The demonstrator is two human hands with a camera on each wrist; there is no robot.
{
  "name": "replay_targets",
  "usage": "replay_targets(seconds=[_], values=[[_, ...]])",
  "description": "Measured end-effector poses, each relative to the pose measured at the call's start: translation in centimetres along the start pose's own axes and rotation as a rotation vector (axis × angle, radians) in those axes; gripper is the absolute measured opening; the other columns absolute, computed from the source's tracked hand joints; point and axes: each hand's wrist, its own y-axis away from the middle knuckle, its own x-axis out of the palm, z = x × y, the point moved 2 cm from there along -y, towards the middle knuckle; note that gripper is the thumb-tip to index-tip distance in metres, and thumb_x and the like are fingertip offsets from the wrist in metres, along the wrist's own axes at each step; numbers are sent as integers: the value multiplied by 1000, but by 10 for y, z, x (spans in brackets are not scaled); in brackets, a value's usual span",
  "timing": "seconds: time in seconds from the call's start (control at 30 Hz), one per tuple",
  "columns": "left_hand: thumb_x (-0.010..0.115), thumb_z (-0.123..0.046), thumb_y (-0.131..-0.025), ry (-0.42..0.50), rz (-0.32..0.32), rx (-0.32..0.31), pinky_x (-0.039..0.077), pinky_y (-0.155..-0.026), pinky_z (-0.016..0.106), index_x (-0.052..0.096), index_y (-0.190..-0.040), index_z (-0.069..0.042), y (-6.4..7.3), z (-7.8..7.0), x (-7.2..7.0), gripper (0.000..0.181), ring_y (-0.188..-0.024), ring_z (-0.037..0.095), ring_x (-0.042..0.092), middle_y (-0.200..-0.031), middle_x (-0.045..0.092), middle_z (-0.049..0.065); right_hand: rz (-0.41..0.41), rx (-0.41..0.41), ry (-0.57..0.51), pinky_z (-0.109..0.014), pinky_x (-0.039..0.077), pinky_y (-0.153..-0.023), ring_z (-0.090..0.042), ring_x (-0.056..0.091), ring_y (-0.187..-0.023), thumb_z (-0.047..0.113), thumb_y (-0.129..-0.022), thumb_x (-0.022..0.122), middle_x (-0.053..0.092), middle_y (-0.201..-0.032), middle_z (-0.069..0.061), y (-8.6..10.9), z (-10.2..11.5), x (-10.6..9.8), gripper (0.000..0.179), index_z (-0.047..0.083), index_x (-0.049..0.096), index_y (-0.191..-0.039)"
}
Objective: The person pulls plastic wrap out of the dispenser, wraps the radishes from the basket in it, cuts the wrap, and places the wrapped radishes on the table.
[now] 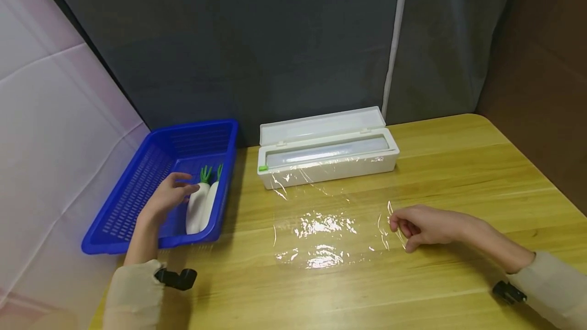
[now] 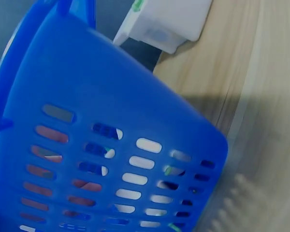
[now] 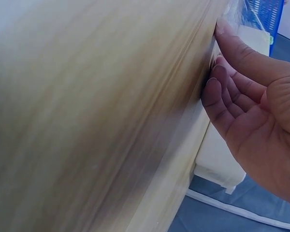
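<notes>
My left hand [image 1: 168, 196] reaches into the blue plastic basket [image 1: 158, 241], with its fingertips right by the tops of two white radishes [image 1: 198, 208] with green stems. In the left wrist view the slotted basket wall [image 2: 101, 87] hides most of that hand. A sheet of clear cling film [image 1: 323, 225] stretches from the white dispenser box [image 1: 330, 169] over the wooden table. At the film's right edge, my right hand [image 1: 428, 225] hovers low with bent fingers; thumb and forefinger stand apart beside the creased edge. The right wrist view shows its fingers loosely curled [image 3: 220, 99].
The dispenser's lid [image 1: 323, 125] is raised at the back, and a film roll [image 1: 327, 152] lies inside. A small green piece [image 1: 263, 168] sits at its left front corner. Dark cloth [image 1: 257, 39] hangs behind the wooden table [image 1: 458, 167]; a white sheet [image 1: 59, 131] borders the left.
</notes>
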Motion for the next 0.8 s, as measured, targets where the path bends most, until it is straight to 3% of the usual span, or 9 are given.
replay_targets(seconds=[0.2, 0.37, 0.5, 0.67, 0.8], values=[[55, -19, -103, -18, 41, -60, 33, -110, 62, 11, -151, 15, -6, 6, -2, 73, -134, 55, 36, -150, 22, 41, 5, 9, -19, -23, 46, -66, -2, 48, -72, 10, -81, 84, 51, -78, 7, -1, 1, 0, 34, 12, 58, -102], [59, -23, -100, -50, 116, -167, 26, -112, 66, -1, -154, 12, -10, 9, -3, 88, -141, 57, 22, -155, 5, 42, 7, 33, -30, -23, 46, -67, -3, 49, -72, 12, -81, 84, 51, -78, 8, -2, 2, -1, 33, 11, 58, -102], [62, -24, -98, -62, 171, -239, 24, -111, 68, 1, -153, 13, -10, 12, -2, 90, -142, 59, 15, -155, 2, 42, 3, 22, -23, -23, 45, -66, -2, 48, -72, 12, -81, 84, 51, -77, 8, -2, 1, -1, 34, 11, 58, -102], [62, -25, -98, -88, 193, -282, 34, -108, 64, 7, -150, 18, -10, 13, -2, 87, -138, 59, 24, -152, 11, 44, 1, 9, -25, -23, 46, -66, -2, 49, -72, 14, -82, 84, 52, -78, 8, -2, -1, 1, 33, 11, 58, -102], [62, -29, -98, -152, 193, -303, 41, -104, 61, 24, -144, 25, -11, 12, -2, 81, -134, 57, 37, -148, 26, 44, 0, 14, -27, -24, 46, -66, -2, 50, -72, 16, -82, 84, 52, -78, 9, -2, -3, 1, 33, 12, 58, -102]])
